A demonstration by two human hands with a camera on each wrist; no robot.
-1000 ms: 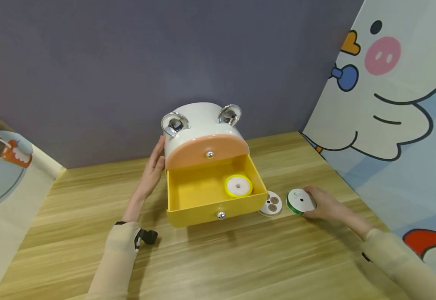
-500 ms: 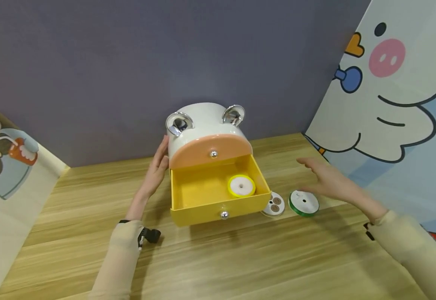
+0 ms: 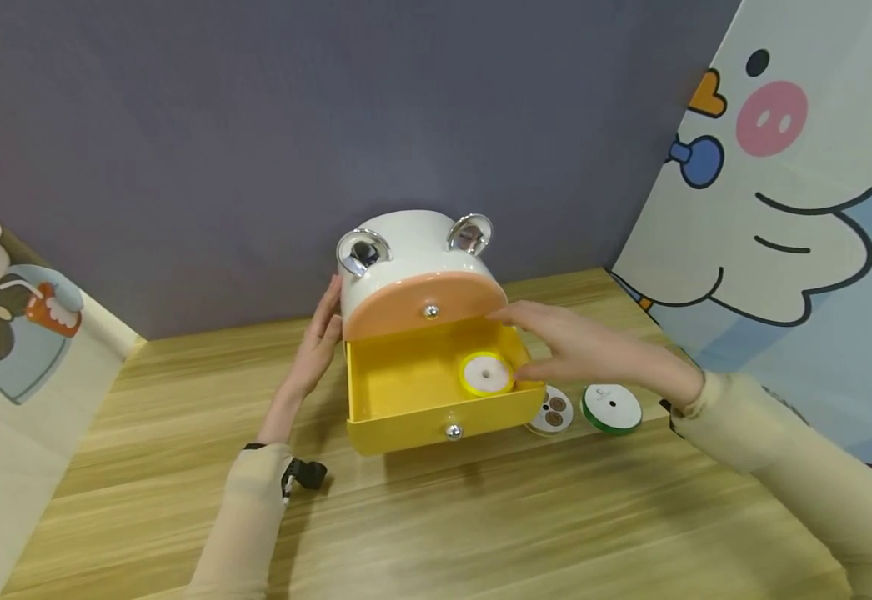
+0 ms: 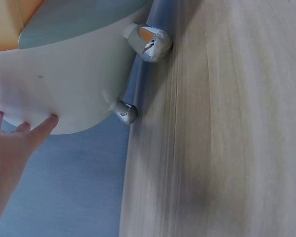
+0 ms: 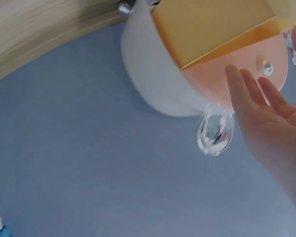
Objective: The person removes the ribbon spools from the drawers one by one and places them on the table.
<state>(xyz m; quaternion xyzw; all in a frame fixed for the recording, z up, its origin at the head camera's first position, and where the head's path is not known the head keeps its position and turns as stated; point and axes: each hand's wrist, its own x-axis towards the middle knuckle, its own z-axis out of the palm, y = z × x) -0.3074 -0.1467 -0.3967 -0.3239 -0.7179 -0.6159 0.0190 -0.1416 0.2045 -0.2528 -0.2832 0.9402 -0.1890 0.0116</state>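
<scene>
A white storage box [image 3: 410,237] with silver ears stands against the back wall, its yellow lower drawer [image 3: 398,433] pulled out. In the drawer lies a ribbon spool with a yellow rim [image 3: 485,373]. My left hand [image 3: 314,354] rests its fingers against the box's left side; the left wrist view shows the fingertips [image 4: 50,121] touching the white wall. My right hand [image 3: 574,342] hovers over the drawer's right side, fingers extended and thumb apart, holding nothing. The right wrist view shows its fingers [image 5: 237,89] in front of the peach upper drawer [image 5: 227,76].
Right of the drawer, a white spool with brown circles [image 3: 553,410] lies partly hidden by it. Beside that is a green ribbon spool [image 3: 612,408] on the wooden table [image 3: 541,517]. A grey wall [image 3: 293,150] rises behind; cartoon panels flank both sides.
My right hand has let go of the green ribbon spool, lifted, and moved left to the drawer. That spool stays on the table. My left hand keeps its place on the box.
</scene>
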